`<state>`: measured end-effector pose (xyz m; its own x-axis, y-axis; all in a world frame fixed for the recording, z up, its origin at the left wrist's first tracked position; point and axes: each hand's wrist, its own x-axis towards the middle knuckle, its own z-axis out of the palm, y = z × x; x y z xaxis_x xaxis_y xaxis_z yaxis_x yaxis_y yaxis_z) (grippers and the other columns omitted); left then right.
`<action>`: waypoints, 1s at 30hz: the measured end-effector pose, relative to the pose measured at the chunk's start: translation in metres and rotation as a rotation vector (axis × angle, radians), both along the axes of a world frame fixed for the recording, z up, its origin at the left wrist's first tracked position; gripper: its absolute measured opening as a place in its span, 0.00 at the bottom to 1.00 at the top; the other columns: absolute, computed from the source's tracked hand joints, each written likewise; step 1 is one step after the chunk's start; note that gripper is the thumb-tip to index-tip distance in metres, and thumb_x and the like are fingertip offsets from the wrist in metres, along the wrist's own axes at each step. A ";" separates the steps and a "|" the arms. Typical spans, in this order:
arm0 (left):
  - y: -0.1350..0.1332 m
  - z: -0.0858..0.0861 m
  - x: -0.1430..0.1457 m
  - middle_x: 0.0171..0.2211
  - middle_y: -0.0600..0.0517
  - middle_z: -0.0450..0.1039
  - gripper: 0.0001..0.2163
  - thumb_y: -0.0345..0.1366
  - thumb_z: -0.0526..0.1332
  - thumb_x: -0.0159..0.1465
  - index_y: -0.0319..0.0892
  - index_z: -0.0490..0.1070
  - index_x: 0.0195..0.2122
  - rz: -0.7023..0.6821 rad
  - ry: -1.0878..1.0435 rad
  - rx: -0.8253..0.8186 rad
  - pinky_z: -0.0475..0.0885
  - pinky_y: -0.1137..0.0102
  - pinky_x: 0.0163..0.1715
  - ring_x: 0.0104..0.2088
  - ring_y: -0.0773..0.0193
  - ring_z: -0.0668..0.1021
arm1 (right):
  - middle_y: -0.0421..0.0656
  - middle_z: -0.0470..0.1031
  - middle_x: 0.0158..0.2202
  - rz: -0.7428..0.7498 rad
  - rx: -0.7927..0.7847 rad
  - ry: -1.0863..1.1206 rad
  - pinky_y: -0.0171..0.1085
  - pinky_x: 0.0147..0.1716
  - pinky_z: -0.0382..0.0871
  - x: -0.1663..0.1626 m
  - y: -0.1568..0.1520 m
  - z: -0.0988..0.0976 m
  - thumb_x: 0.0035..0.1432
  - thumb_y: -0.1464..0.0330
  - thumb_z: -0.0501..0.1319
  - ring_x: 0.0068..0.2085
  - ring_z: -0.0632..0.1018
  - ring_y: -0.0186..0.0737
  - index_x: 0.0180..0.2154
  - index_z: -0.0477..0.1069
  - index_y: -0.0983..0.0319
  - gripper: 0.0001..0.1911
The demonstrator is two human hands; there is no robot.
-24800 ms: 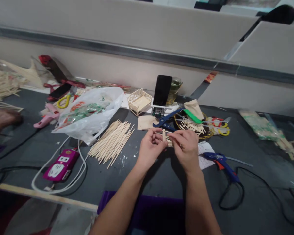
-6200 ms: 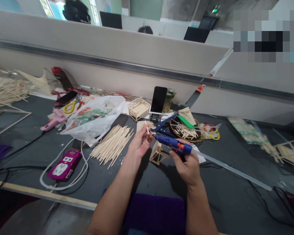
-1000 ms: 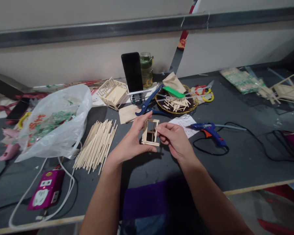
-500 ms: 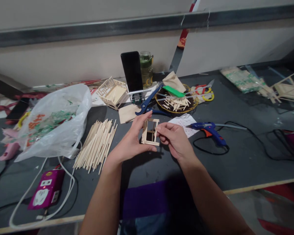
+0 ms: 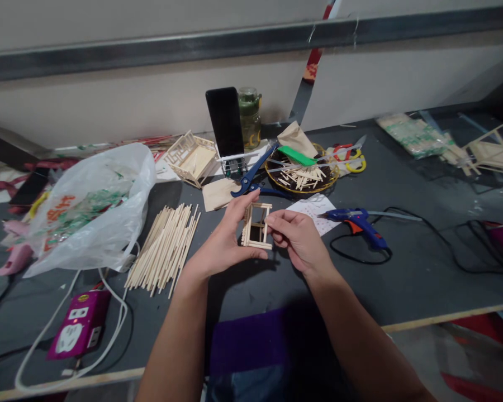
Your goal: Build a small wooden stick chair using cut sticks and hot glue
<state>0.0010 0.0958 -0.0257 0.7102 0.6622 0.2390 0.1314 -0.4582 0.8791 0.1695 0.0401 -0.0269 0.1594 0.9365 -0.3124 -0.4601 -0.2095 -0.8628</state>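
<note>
My left hand (image 5: 224,240) grips a small box-shaped wooden stick frame (image 5: 257,244) between its thumb and fingers, holding it above the table. On the frame's right side, my right hand (image 5: 299,237) pinches an upright stick, its thumb and forefinger closed there. Whether that stick is fixed to the frame I cannot tell. Left of my hands lies a pile of thin wooden sticks (image 5: 163,245). To the right, a blue glue gun (image 5: 358,223) rests on its side, its nozzle over a sheet of paper (image 5: 314,209). A blue cutter (image 5: 251,181) lies just beyond my hands.
Behind are a phone (image 5: 225,123) on a stand, a green bottle (image 5: 250,117), a stick model (image 5: 193,159) and a basket (image 5: 302,190) of short sticks. A plastic bag (image 5: 96,206) and purple power box (image 5: 80,324) lie left; scissors (image 5: 354,159) lie at the back right.
</note>
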 end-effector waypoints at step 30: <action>-0.001 0.001 0.000 0.67 0.47 0.52 0.48 0.45 0.74 0.51 0.61 0.48 0.69 0.001 0.004 -0.005 0.56 0.49 0.66 0.66 0.46 0.60 | 0.39 0.72 0.20 0.023 -0.012 0.054 0.26 0.14 0.50 0.000 0.001 -0.005 0.39 0.62 0.74 0.19 0.63 0.25 0.23 0.75 0.64 0.13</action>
